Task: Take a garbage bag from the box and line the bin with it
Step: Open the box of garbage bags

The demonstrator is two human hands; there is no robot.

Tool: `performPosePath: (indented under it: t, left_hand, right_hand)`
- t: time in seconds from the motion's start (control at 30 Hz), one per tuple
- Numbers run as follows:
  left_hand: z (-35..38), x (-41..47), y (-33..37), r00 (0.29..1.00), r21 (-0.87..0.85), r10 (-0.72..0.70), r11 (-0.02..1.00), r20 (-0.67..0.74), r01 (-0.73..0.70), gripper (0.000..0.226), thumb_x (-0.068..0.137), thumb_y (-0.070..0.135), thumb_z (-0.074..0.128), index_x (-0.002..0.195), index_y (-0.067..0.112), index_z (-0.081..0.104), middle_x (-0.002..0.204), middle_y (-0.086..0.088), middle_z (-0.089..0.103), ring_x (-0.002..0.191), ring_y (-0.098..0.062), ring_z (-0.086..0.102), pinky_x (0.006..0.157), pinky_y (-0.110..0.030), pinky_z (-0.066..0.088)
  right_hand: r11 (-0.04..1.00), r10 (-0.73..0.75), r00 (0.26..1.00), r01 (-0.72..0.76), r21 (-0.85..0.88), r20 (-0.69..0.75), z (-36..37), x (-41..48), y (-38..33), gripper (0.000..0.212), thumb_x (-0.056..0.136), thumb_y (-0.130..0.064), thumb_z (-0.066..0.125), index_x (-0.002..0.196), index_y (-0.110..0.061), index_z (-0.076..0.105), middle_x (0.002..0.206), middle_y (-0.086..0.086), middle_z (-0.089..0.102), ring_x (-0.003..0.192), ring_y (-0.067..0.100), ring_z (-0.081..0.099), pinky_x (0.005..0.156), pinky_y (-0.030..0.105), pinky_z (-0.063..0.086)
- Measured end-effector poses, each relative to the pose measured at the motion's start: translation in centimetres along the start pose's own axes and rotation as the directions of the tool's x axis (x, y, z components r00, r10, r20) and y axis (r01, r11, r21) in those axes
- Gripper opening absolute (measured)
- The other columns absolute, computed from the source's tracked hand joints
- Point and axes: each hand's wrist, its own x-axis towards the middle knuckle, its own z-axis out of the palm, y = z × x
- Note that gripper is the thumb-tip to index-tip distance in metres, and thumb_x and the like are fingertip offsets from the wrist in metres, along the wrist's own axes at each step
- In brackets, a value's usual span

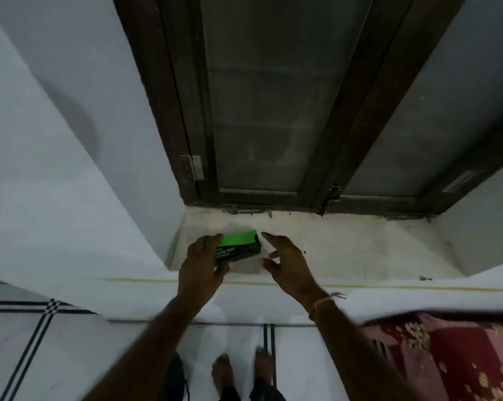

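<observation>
The left hand (199,270) has its fingers (212,241) curled round the left end of the green box (240,246), which lies on the window sill (345,247) below the dark window frame. Right of the box, the right hand (288,261) hovers spread, touching nothing. With only one end gripped, the box could twist loose. No bin is in sight.

home room, window sill (345,244), floral bedspread (447,357)

Pale stone window sill (345,244): green-black garbage bag box (240,246) lying flat near left end.
</observation>
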Motion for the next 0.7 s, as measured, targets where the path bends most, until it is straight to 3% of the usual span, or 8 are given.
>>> performPosePath:
  t: [0.07, 0.17, 0.23, 0.37, 0.43, 0.57, 0.63, 0.7]
  left_hand:
    - [0.4, 0.8, -0.3, 1.0, -0.026, -0.003, 1.0, -0.002, 0.003, 0.064, 0.085, 0.03, 0.079, 0.143, 0.018, 0.055, 0.129, -0.009, 0.061, 0.118, -0.031, 0.056, 0.081, -0.041, 0.057]
    - [0.2, 1.3, -0.4, 1.0, -0.101, -0.016, 0.995, 0.024, 0.018, 0.057, 0.086, 0.027, 0.078, 0.139, 0.022, 0.057, 0.123, -0.004, 0.061, 0.114, -0.025, 0.055, 0.079, -0.032, 0.053]
    - [-0.3, 1.5, -0.5, 1.0, -0.173, 0.007, 0.985, 0.028, -0.002, 0.055, 0.086, 0.031, 0.076, 0.137, 0.024, 0.058, 0.123, -0.001, 0.06, 0.112, -0.023, 0.056, 0.078, -0.025, 0.05]
    - [-1.2, 1.4, -0.5, 0.999, -0.307, -0.008, 0.952, 0.031, 0.017, 0.053, 0.082, 0.048, 0.067, 0.134, 0.041, 0.055, 0.124, 0.009, 0.057, 0.113, -0.019, 0.059, 0.087, -0.036, 0.057]
    - [-1.8, 1.4, 0.0, 0.999, -0.396, -0.026, 0.918, 0.031, 0.036, 0.053, 0.082, 0.04, 0.072, 0.133, 0.04, 0.058, 0.125, 0.006, 0.058, 0.116, -0.018, 0.061, 0.09, -0.04, 0.058]
    - [-3.2, 1.2, 1.0, 0.999, -0.479, -0.043, 0.877, 0.01, 0.042, 0.055, 0.08, 0.018, 0.076, 0.131, 0.034, 0.061, 0.125, 0.002, 0.06, 0.116, -0.006, 0.062, 0.091, -0.022, 0.056]
    - [-3.7, 1.3, 1.4, 0.999, -0.481, -0.033, 0.876, 0.022, 0.039, 0.054, 0.08, 0.018, 0.076, 0.13, 0.031, 0.061, 0.124, 0.005, 0.061, 0.116, -0.005, 0.061, 0.092, -0.019, 0.055]
    - [-4.1, 1.4, 1.7, 0.999, -0.494, -0.035, 0.868, 0.033, 0.046, 0.054, 0.079, 0.018, 0.076, 0.129, 0.031, 0.062, 0.121, 0.01, 0.061, 0.116, -0.005, 0.062, 0.092, -0.018, 0.054]
  right_hand:
    - [1.0, -0.005, 0.998, 0.005, -0.006, 0.059, 0.1, 1.3, 0.5, 0.07, 0.091, -0.008, 0.074, 0.154, -0.018, 0.045, 0.144, 0.007, 0.053, 0.095, 0.013, 0.06, 0.081, 0.007, 0.047]
    - [1.0, -0.021, 0.993, 0.02, 0.01, 0.114, 0.4, 2.8, 1.2, 0.069, 0.09, -0.004, 0.074, 0.152, -0.016, 0.047, 0.142, 0.007, 0.056, 0.085, 0.007, 0.059, 0.085, 0.02, 0.055]
    - [0.995, -0.031, 0.994, 0.021, 0.1, 0.1, -0.2, 3.6, 1.1, 0.061, 0.087, -0.01, 0.079, 0.144, -0.016, 0.057, 0.137, 0.003, 0.061, 0.075, -0.003, 0.059, 0.076, 0.009, 0.05]
    - [0.97, 0.01, 0.991, -0.042, 0.239, 0.13, -2.0, 4.0, 0.2, 0.051, 0.08, -0.012, 0.086, 0.126, -0.017, 0.066, 0.124, -0.004, 0.068, 0.066, 0.003, 0.062, 0.067, 0.009, 0.047]
    - [0.951, 0.02, 0.991, -0.06, 0.303, 0.134, -2.6, 4.0, -0.2, 0.047, 0.077, -0.014, 0.089, 0.117, -0.02, 0.066, 0.118, -0.007, 0.069, 0.069, 0.01, 0.066, 0.067, 0.016, 0.051]
    - [0.877, 0.019, 0.983, -0.104, 0.469, 0.184, -4.2, 4.3, -0.2, 0.04, 0.074, -0.016, 0.091, 0.101, -0.02, 0.063, 0.105, 0.007, 0.072, 0.079, 0.016, 0.068, 0.073, 0.046, 0.059]
    - [0.85, -0.009, 0.969, -0.122, 0.513, 0.246, -4.9, 4.6, -0.1, 0.037, 0.074, -0.02, 0.09, 0.097, -0.019, 0.061, 0.103, 0.013, 0.072, 0.083, 0.016, 0.067, 0.077, 0.052, 0.058]
    - [0.815, -0.052, 0.959, -0.121, 0.566, 0.28, -5.5, 4.9, -0.1, 0.034, 0.076, -0.023, 0.088, 0.096, -0.018, 0.061, 0.099, 0.008, 0.069, 0.086, 0.017, 0.066, 0.081, 0.049, 0.056]
